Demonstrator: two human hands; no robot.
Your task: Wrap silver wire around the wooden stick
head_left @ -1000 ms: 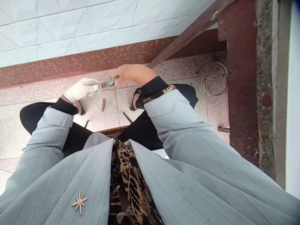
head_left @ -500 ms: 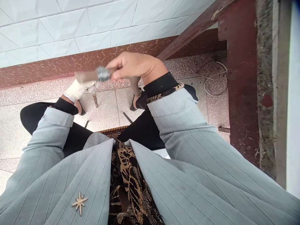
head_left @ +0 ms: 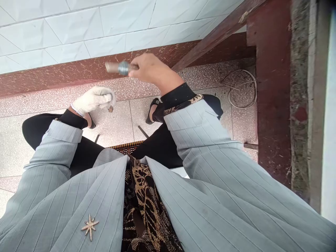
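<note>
Silver-grey wire binding [head_left: 123, 68] in place; rod [head_left: 112, 67] held clear

Right hand [head_left: 149, 67]: bare, with fingers and thumb closed around the darker end of the rod. The rod lies about level, its pale free end directed to the left. It is off the floor [head_left: 120, 122] and appears, from above, in front of the red skirting [head_left: 65, 75] at the floor's far edge. Its outline is blurred; any part inside the fist is hidden.

Left hand [head_left: 92, 99]: gloved, fingers curled and thumb pressed against them, well apart from the rod and lower than it. A small brown stub [head_left: 110, 109] shows just below the fingertips. Whether the fingers pinch the stub, or it rests on the floor behind them, cannot be told.

Completion: the binding forms a close collar around the rod and appears finished, with no loose end discernible. Rod and stub are not in contact, and no joint between them is visible. Work on the stub cannot be assessed, since the glove covers much of that area; the amount left therefore remains undetermined.

Surroundings: a pale cable [head_left: 233, 87] lies looped near the floor's far right corner, beside a dark red post [head_left: 273, 87]. The woven seat [head_left: 127, 148] shows between the knees.
</note>
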